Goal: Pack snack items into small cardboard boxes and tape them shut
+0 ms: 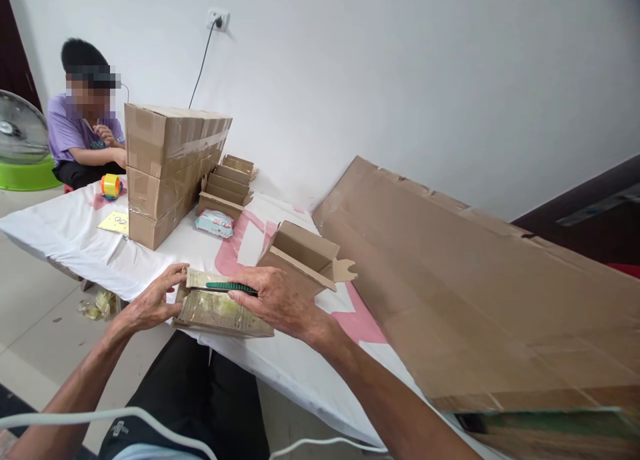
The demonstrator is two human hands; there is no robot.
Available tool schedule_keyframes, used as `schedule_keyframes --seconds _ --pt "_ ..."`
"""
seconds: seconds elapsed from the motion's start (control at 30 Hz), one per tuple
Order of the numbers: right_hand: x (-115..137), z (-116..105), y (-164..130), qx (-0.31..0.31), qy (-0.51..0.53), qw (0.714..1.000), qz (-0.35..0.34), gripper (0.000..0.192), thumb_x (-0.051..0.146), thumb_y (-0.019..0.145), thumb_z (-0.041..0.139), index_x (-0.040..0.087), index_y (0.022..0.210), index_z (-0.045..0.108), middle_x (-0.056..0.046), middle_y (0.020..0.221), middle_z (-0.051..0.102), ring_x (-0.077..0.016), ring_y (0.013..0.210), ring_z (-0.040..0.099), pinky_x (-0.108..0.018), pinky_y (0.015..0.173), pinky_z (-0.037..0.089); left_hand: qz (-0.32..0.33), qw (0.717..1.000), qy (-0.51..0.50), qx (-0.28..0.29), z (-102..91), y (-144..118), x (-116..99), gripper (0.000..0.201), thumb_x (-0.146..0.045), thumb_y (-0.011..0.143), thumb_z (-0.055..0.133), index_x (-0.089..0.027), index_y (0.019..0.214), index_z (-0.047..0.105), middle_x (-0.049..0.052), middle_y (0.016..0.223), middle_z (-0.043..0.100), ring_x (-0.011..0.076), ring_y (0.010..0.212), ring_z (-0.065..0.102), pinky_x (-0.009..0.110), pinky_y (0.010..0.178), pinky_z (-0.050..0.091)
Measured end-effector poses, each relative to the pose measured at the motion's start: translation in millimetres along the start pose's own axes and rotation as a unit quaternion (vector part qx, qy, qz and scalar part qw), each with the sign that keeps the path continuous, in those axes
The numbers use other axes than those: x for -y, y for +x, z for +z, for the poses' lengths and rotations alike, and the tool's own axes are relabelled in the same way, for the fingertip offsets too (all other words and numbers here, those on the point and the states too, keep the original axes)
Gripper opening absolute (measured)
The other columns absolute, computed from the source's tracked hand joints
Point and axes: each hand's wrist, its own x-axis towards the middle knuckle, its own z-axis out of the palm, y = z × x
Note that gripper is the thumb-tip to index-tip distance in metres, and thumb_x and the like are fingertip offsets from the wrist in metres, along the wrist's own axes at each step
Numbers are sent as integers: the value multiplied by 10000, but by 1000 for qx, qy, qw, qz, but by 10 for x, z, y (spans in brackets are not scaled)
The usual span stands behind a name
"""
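My right hand (273,297) grips a green box cutter (230,287), which lies across the top of a small taped cardboard box (225,313) at the table's near edge. The blade runs along the seam between the top flaps; its tip is too small to make out. At the box's left end, my left hand (153,300) holds the box between thumb and fingers. Just beyond my right hand stands an open cardboard box (303,253), its flaps raised and no contents visible inside.
A stack of taped boxes (160,173) stands at the left, beside several open boxes (227,187) and a wipes packet (215,223). A tape roll (111,186) lies farther left, near a seated person (83,127). A large cardboard sheet (450,280) leans along the right.
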Motion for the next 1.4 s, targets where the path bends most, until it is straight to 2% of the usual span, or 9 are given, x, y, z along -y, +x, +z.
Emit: schedule_keyframes --seconds 0.13,0.23,0.33,0.53,0.67,0.87,1.03,1.2,1.4 --pt "27 27 90 15 -94 995 -2 130 244 985 671 253 950 796 -7 860 771 -169 735 643 -281 660 397 2 1000 3 0 6 4 -9 621 -221 819 688 -306 1434 666 118 1642 472 354 1474 509 426 1047 560" --pt "100 36 182 40 -163 986 16 141 280 988 691 236 892 784 -15 793 742 -166 674 624 -287 595 336 2 1000 6 3 -1 9 -42 594 -233 831 686 -296 1421 675 126 1613 491 349 1453 524 423 1044 556" --pt "260 -35 279 93 -207 973 47 162 314 1012 671 224 959 795 -44 865 772 -185 723 677 -284 601 358 -1 1000 12 6 -18 17 -83 562 -244 837 685 -287 1398 687 127 1588 504 340 1423 546 423 1044 554" --pt "520 -257 365 210 -240 942 101 261 304 1083 548 184 1172 761 -115 1117 790 -262 997 741 -315 745 474 -2 1000 25 14 -52 50 -90 508 -249 839 671 -287 1345 705 109 1549 521 320 1393 564 415 1034 566" --pt "385 -279 295 208 -237 945 86 240 306 1093 562 181 1192 741 -115 1173 773 -263 1059 724 -313 800 475 -2 999 38 16 -55 80 -68 494 -238 825 661 -290 1314 712 97 1514 537 306 1363 578 417 1031 566" --pt "65 -223 134 193 -226 953 56 246 340 1102 565 222 1241 730 -84 1111 762 -224 977 711 -300 770 432 -9 998 46 35 -42 143 -74 509 -240 803 640 -285 1306 704 94 1527 521 297 1343 584 431 1034 558" --pt "-40 -215 19 174 -229 956 53 235 310 1097 574 230 1254 729 -90 1174 751 -226 1006 715 -306 770 430 -7 998 54 43 -38 201 -64 516 -245 794 629 -287 1303 706 92 1511 533 295 1331 594 426 1021 568" --pt "-141 -262 -131 176 -227 956 62 206 290 1090 585 222 1210 738 -79 1127 760 -210 983 717 -286 690 383 -11 998 57 39 -44 221 -79 499 -291 811 657 -294 1307 707 91 1497 541 298 1323 598 421 1009 577" --pt "-291 -296 -351 164 -256 950 67 181 274 1082 580 214 1158 733 -69 1057 758 -182 851 691 -289 611 283 -24 997 57 50 -69 237 -176 467 -323 816 661 -280 1278 714 93 1501 538 303 1334 593 436 1030 565"
